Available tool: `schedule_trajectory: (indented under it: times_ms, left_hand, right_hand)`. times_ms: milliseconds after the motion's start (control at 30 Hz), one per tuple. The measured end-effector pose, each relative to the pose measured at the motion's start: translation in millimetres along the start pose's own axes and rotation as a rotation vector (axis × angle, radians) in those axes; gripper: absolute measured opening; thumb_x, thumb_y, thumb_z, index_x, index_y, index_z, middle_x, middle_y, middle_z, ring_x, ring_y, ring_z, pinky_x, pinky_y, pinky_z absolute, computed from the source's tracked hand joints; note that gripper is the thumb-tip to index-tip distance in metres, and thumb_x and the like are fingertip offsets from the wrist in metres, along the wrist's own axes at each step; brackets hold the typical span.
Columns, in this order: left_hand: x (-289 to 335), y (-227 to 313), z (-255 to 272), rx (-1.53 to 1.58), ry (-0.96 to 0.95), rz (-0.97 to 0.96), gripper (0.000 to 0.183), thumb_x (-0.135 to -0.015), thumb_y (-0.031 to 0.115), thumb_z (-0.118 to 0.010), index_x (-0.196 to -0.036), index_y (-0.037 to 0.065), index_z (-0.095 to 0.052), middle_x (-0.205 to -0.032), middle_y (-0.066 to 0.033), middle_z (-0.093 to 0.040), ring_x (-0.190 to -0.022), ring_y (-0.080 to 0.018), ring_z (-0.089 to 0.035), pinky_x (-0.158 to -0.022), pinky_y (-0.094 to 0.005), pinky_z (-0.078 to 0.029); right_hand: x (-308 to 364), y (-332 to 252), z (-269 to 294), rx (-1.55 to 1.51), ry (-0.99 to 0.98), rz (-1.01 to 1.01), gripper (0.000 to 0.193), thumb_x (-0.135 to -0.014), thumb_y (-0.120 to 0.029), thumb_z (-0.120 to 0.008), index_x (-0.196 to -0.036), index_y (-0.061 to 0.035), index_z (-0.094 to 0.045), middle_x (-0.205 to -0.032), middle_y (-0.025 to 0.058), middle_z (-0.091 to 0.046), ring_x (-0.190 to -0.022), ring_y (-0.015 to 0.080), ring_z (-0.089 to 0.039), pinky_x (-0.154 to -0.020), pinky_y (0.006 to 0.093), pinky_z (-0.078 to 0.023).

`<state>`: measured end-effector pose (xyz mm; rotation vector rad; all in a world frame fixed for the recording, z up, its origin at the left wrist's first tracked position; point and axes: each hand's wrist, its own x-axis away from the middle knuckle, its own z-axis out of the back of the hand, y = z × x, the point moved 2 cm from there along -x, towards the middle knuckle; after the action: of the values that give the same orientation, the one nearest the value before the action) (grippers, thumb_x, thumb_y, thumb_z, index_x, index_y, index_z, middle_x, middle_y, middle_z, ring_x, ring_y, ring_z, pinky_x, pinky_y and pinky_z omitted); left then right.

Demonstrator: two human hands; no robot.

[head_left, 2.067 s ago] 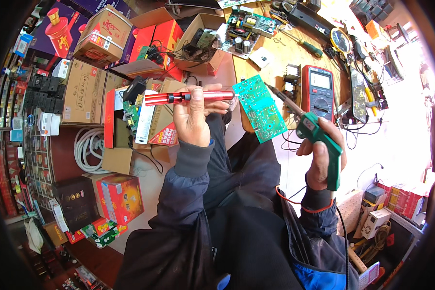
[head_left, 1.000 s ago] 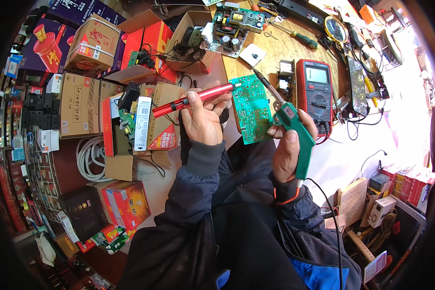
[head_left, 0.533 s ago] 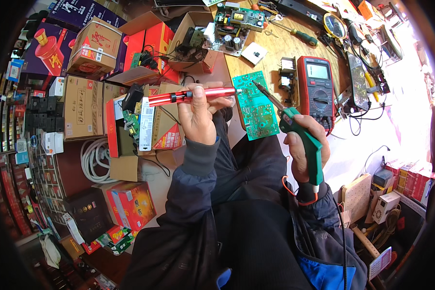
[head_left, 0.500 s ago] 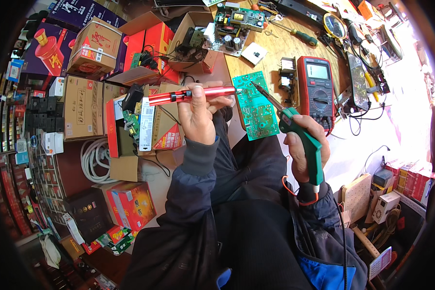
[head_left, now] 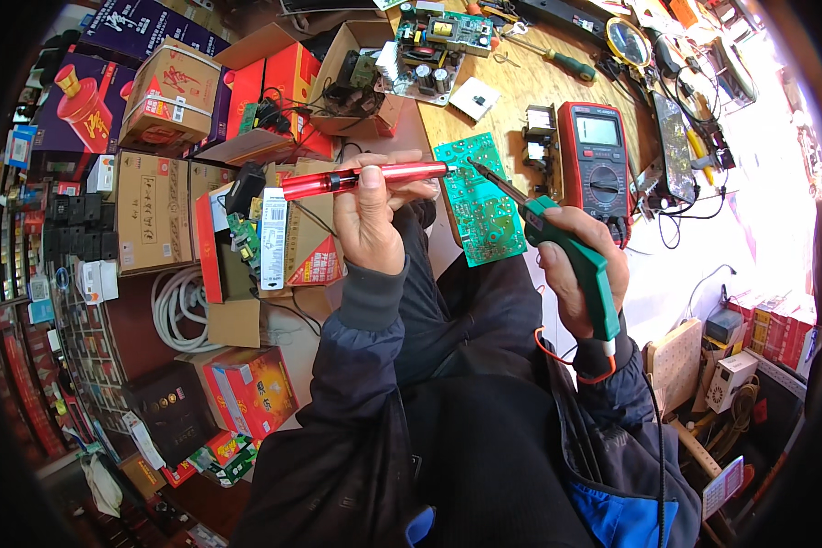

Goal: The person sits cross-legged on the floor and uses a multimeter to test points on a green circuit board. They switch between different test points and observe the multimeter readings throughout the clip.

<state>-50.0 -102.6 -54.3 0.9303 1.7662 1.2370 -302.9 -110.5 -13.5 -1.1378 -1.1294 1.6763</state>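
Observation:
My left hand (head_left: 372,219) is closed round a red solder sucker (head_left: 402,172), its thumb lying along the barrel. The sucker's nozzle rests at the upper left part of a green circuit board (head_left: 486,215), whose solder side faces up. From the right, my right hand (head_left: 580,267) grips a green-handled soldering iron (head_left: 583,267) with a cord at its back end. The iron's dark tip points at the board close to the nozzle; whether it touches a joint is too small to tell. The board overhangs the wooden table edge, above my lap.
A red multimeter (head_left: 595,164) lies right of the board, beside black heat-sink parts (head_left: 541,137). Another populated board (head_left: 438,50) and a screwdriver (head_left: 571,66) sit farther back. Open cartons (head_left: 361,82) crowd the left, with a coiled white cable (head_left: 181,306) below them.
The whole view has shifted slightly. The iron's handle has swung a little right at its back end, while its tip stays near the nozzle. Both tools are still held.

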Motion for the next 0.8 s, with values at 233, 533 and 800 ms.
schedule_trajectory:
  times_ms: [233,533,800]
  left_hand:
    - [-1.0,-1.7,-0.6,0.051,0.004,0.012,0.038,-0.114,0.035,-0.045,-0.117,-0.002,-0.052,-0.115,-0.0242,-0.071,-0.084,-0.0256,-0.075,-0.080,-0.0381,-0.064]
    - [-1.0,-1.3,0.4,-0.039,-0.002,-0.014,0.048,-0.114,0.040,-0.041,-0.117,-0.006,-0.055,-0.116,-0.0273,-0.070,-0.083,-0.0300,-0.076,-0.076,-0.0411,-0.065]
    - [1.4,-0.7,-1.9,-0.046,-0.011,-0.028,0.047,-0.114,0.039,-0.041,-0.117,-0.006,-0.055,-0.116,-0.0265,-0.070,-0.084,-0.0295,-0.076,-0.077,-0.0403,-0.064]
  right_hand:
    - [-4.4,0.1,-4.5,-0.045,-0.042,-0.010,0.032,-0.092,0.001,-0.073,-0.124,0.0030,-0.069,-0.108,0.0164,-0.075,-0.093,0.0207,-0.073,-0.086,0.0307,-0.056]
    - [-6.0,0.6,-6.5,-0.020,-0.082,0.004,0.032,-0.093,0.001,-0.074,-0.124,0.0026,-0.068,-0.107,0.0172,-0.075,-0.091,0.0232,-0.074,-0.084,0.0315,-0.057]
    - [-5.7,0.2,-9.1,0.001,-0.076,0.035,0.032,-0.091,0.003,-0.074,-0.123,0.0028,-0.068,-0.107,0.0177,-0.075,-0.092,0.0249,-0.075,-0.084,0.0321,-0.057]
